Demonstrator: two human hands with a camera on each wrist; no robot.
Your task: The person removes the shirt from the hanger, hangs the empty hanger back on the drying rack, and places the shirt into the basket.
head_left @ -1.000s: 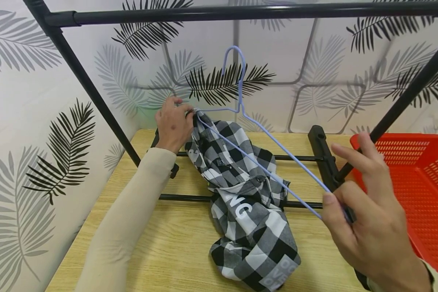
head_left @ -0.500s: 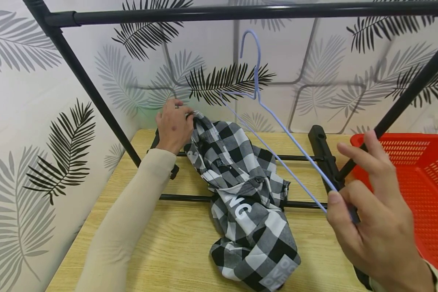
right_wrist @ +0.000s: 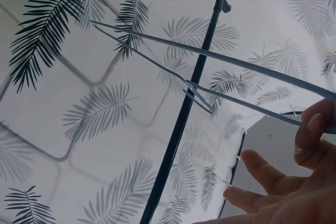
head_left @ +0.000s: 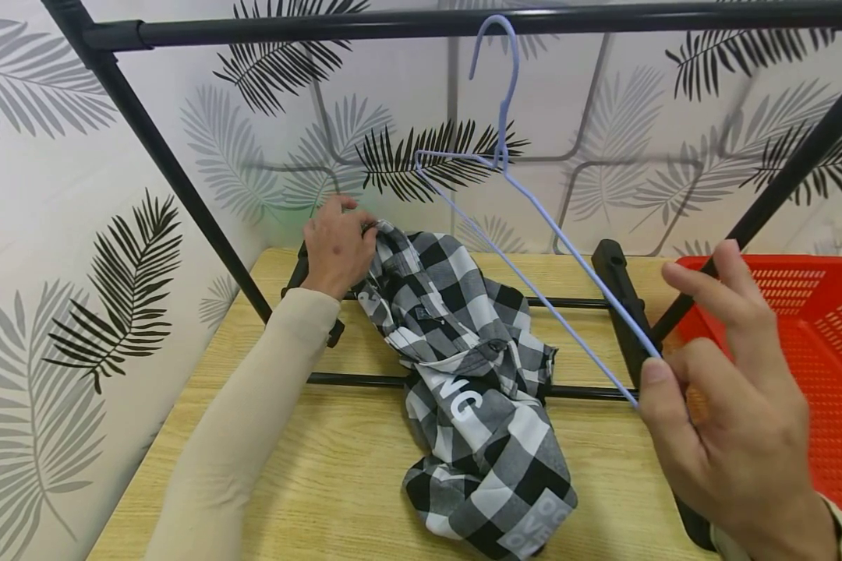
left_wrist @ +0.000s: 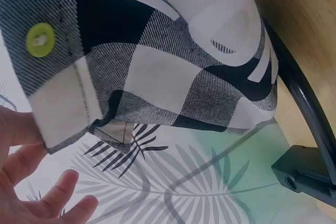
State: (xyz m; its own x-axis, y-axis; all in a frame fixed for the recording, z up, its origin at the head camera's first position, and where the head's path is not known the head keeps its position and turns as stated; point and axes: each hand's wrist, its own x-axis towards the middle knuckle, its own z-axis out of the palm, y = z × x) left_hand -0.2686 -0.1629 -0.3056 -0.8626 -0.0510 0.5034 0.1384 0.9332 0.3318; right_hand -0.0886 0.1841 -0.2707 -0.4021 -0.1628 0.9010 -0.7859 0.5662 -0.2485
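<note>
A black, grey and white checked shirt [head_left: 456, 312] with white lettering lies bunched over the rack's low bars. My left hand [head_left: 338, 248] pinches its upper edge at the far left; the left wrist view shows thumb and finger on a corner below a yellow-green button [left_wrist: 40, 40]. My right hand [head_left: 737, 397] pinches one end of a light blue clothes hanger [head_left: 575, 253] between thumb and forefinger, other fingers spread. The hanger tilts up to the left, apart from the shirt, its hook overlapping the top rail in the head view. Its far corner points toward the left hand.
A black rack frames the space, with a top rail [head_left: 309, 29], slanted side posts and low crossbars on a wooden table [head_left: 323, 467]. At the right stands a red plastic basket [head_left: 835, 351]. A leaf-patterned wall covering [head_left: 203, 140] rises behind.
The hanger has come out of the shirt's upper opening and moved up and to the right with my right hand. My left hand keeps its pinch on the shirt, almost unmoved.
</note>
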